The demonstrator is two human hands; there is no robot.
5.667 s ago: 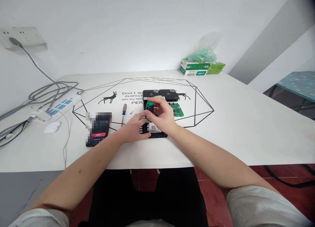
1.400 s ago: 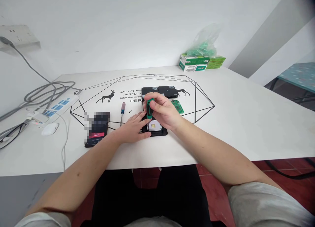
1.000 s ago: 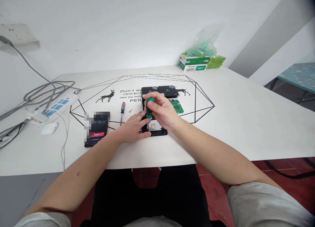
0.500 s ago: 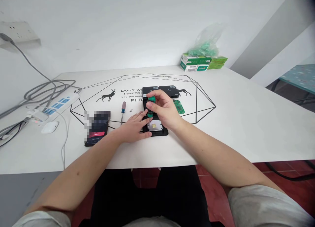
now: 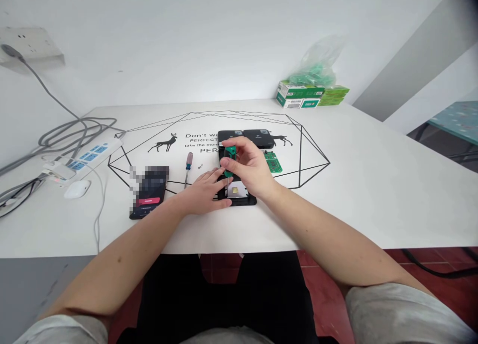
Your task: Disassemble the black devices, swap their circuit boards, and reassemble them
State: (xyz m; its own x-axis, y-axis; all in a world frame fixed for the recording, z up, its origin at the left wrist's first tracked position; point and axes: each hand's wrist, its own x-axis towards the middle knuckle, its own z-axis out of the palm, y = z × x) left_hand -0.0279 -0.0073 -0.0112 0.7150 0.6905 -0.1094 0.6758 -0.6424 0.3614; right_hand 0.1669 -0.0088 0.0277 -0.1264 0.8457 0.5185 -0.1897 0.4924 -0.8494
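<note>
My right hand (image 5: 252,167) is closed around the green and black handle of a screwdriver (image 5: 230,160), held upright. Its metal shaft points down at the left side of an open black device case (image 5: 246,201). A silvery plate (image 5: 239,188) with a small gold square lies in that case. My left hand (image 5: 203,192) lies with fingers stretched along the left side of the case, thumb at its near edge and index finger reaching over it. A green circuit board (image 5: 273,162) is just beyond my right hand, which partly hides it. The screwdriver's tip is too small to make out.
Two black boxes (image 5: 258,138) stand behind my hands. To the left lie a second screwdriver (image 5: 188,162), several small screws (image 5: 200,166) and a phone (image 5: 151,192). Farther left are a power strip (image 5: 89,157), cables and a white earbud case (image 5: 77,189). Green-and-white cartons (image 5: 300,92) stand back right.
The view has shifted slightly. My right hand stays on the screwdriver, whose handle appears turned a little. My left hand keeps its place on the case.
</note>
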